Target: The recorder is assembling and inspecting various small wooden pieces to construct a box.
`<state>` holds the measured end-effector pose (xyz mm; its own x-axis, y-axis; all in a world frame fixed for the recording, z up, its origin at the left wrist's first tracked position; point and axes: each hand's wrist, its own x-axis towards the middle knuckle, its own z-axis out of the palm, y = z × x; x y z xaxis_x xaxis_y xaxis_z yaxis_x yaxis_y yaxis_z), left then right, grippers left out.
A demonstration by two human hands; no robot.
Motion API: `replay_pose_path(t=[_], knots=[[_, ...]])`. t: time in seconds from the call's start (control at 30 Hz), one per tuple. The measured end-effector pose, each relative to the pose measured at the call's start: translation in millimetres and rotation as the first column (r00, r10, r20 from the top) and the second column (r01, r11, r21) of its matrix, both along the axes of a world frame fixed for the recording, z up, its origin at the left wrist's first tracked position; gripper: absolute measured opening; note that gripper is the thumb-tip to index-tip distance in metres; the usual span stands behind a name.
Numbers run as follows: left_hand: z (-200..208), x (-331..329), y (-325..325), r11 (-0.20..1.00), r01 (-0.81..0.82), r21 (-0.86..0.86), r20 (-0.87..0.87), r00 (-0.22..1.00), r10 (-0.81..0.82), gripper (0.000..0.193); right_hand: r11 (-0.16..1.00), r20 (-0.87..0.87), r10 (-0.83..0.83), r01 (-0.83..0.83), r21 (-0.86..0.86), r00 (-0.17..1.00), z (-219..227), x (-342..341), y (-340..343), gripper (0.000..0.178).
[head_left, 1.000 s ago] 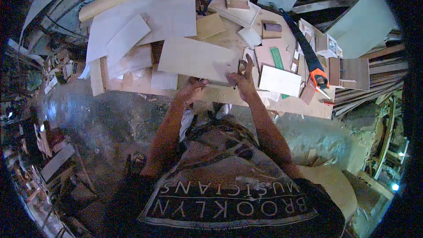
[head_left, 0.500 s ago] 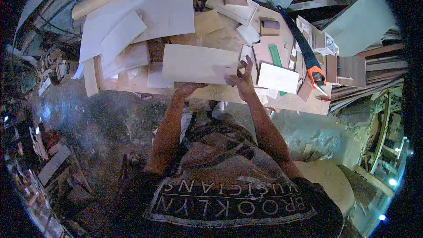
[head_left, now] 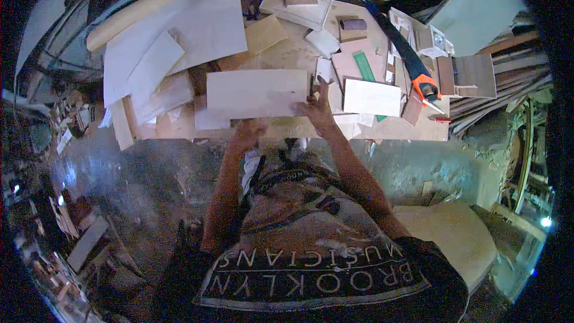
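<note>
A pale rectangular board (head_left: 257, 93) lies level in front of me at the near side of the workbench. My left hand (head_left: 250, 133) is at its near edge, the fingers partly hidden under it. At its right end my right hand (head_left: 315, 110) grips the near corner, thumb on the top face and a finger stretched away from me. A thin dark stick-like thing shows beside that finger; its kind is too small to make out. Just right of this hand lies a smaller white board (head_left: 372, 97).
A handsaw (head_left: 406, 54) with an orange handle lies at right. White sheets (head_left: 206, 21) and a roll (head_left: 134, 18) cover the far left. A green strip (head_left: 363, 66), a purplish cylinder (head_left: 353, 24) and offcuts lie beyond. Stacked planks (head_left: 508, 96) stand right of the workbench (head_left: 412, 130).
The long board now looks more squarely aligned with the bench's near edge, with both hands still at it. The whole view has shifted slightly.
</note>
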<state>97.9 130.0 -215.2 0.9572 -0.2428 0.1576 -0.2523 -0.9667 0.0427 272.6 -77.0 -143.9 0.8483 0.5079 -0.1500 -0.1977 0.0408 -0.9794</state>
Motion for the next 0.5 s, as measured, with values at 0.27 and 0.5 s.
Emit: replay_pose_path(t=[0.27, 0.5], knots=[[180, 101, -40, 0.955, -0.117, -0.273, -0.188, 0.98, 0.066, 0.077, 0.995, -0.196, -0.072, 0.057, -0.083, 0.978, 36, -12, 0, 0.101], [161, 142, -40, 0.996, -0.053, -0.07, -0.383, 0.924, 0.022, 0.096, 0.971, -0.058, -0.084, 0.095, 0.222, 0.995, -8, -20, -12, 0.109]])
